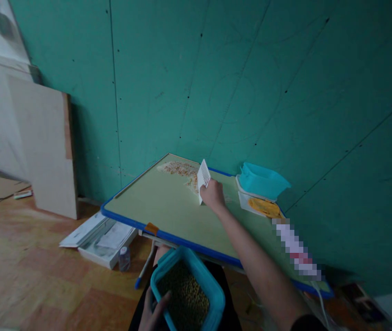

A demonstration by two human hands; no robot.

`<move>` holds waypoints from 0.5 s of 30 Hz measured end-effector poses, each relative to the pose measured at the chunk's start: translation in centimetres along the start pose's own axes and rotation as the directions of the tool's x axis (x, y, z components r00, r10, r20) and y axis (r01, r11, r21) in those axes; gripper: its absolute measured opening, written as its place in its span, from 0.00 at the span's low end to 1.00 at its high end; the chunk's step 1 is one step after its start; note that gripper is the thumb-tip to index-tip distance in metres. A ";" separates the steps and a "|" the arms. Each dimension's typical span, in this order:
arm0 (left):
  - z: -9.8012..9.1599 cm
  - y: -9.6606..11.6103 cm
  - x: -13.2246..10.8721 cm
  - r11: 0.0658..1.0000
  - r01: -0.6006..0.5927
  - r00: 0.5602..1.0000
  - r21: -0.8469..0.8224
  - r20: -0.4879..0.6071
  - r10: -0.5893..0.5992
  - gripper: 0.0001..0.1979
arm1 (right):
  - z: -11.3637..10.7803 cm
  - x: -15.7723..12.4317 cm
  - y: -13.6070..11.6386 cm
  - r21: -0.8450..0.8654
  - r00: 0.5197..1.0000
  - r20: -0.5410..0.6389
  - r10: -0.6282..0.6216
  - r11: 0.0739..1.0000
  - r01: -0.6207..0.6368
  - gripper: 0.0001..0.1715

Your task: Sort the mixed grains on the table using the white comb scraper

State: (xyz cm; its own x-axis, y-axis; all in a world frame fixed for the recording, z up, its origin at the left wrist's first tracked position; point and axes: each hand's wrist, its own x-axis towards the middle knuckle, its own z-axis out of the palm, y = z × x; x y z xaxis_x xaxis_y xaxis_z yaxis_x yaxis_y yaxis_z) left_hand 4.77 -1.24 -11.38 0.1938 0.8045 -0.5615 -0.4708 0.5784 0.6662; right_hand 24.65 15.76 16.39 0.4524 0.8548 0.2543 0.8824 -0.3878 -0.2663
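Your right hand [212,193] is clamped on the white scraper [203,177], at 4 o'clock of the grain patch [181,169] lying on the table [168,207]. At 6 o'clock, your left hand [154,312] grips the blue tub [213,287], seemingly half full.

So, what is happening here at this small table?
A person's right hand holds a white scraper on edge on the table, beside a spread of grains. The left hand grips a teal tub of beans, low in front of the table. A teal box and a white tray sit at the table's right.
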 end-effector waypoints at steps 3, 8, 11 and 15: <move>-0.8 -1.2 1.1 1.000 -0.015 1.000 -0.020 -0.011 0.015 0.67 | -0.1 0.1 -0.5 -0.007 0.999 0.028 -0.037 0.999 0.037 0.18; -1.7 -2.1 2.1 0.999 -0.030 0.999 -0.013 -0.011 0.030 0.68 | -0.1 -0.1 -1.3 -0.023 0.994 0.057 -0.096 0.995 0.097 0.18; -2.1 -2.3 2.3 0.999 -0.034 0.999 -0.010 -0.013 0.034 0.70 | -0.4 -0.4 -1.5 -0.005 0.988 0.072 -0.140 0.990 0.141 0.17; -2.2 -2.5 2.4 0.998 -0.043 0.999 -0.037 -0.029 0.042 0.68 | -0.9 -0.4 -1.3 0.029 0.986 0.061 -0.155 0.988 0.153 0.16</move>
State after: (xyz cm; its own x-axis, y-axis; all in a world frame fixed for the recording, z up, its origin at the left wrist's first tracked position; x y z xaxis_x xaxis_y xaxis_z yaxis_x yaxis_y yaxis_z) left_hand 4.51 -1.00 -15.48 0.1492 0.8239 -0.5467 -0.5099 0.5378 0.6714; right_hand 23.42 15.59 17.44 0.3017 0.9241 0.2347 0.9373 -0.2423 -0.2507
